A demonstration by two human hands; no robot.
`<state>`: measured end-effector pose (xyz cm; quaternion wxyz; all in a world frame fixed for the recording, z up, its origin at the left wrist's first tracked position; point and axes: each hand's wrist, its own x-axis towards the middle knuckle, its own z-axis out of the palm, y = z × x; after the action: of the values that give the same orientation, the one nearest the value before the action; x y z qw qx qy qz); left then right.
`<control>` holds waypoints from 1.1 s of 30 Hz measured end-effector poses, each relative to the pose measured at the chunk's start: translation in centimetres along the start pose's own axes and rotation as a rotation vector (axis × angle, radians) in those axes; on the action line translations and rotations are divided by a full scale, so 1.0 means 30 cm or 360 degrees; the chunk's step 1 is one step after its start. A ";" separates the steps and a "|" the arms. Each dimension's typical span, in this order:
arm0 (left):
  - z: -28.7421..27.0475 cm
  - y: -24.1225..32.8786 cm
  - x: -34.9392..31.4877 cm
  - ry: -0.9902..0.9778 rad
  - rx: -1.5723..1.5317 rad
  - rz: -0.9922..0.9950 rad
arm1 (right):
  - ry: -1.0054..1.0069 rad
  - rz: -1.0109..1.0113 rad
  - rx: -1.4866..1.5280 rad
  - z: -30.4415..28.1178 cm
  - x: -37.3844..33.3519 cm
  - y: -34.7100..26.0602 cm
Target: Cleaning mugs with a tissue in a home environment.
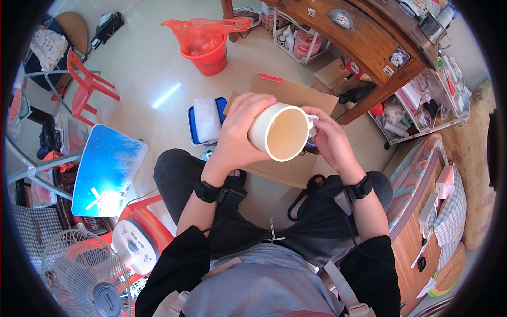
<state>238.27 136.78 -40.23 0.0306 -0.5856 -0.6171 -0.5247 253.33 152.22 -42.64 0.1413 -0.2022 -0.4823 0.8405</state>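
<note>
Above my lap, my left hand (238, 129) is wrapped round the side of a cream-coloured mug (264, 128). The mug is tilted, so its opening and pale inside face me. At its right side my right hand (334, 141) pinches a crumpled white tissue or cloth (313, 124) against the handle, which is mostly hidden. Beneath both hands an open cardboard box (282, 173) stands on the floor between my feet; the mug and hands cover most of its inside.
Left of the box lies a white bubbly-looking sheet (206, 117) on a blue container (191, 126). Farther off stand a red bucket (208, 64) with a red bag and a wooden desk (364, 45). To my left are a small blue-topped table (108, 166), red chair (87, 87) and fan (87, 274).
</note>
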 end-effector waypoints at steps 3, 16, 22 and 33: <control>-0.002 0.013 0.003 -0.0056 0.0024 0.0022 | -0.0059 -0.0020 0.0042 -0.007 0.002 -0.013; 0.038 -0.001 -0.038 -0.0318 -0.0590 -0.0252 | 0.0157 -0.0118 -0.0180 -0.027 -0.007 -0.039; 0.024 -0.016 -0.059 -0.0186 -0.0838 -0.0468 | 0.0124 -0.0083 -0.0103 -0.028 -0.010 -0.037; 0.007 -0.020 -0.039 -0.0219 -0.0611 -0.0307 | 0.0053 -0.0014 -0.0175 -0.025 -0.012 -0.027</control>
<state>238.30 136.26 -41.47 -0.1739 -0.5536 -0.5595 -0.5918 254.05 153.03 -42.20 0.1417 -0.2216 -0.5262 0.8086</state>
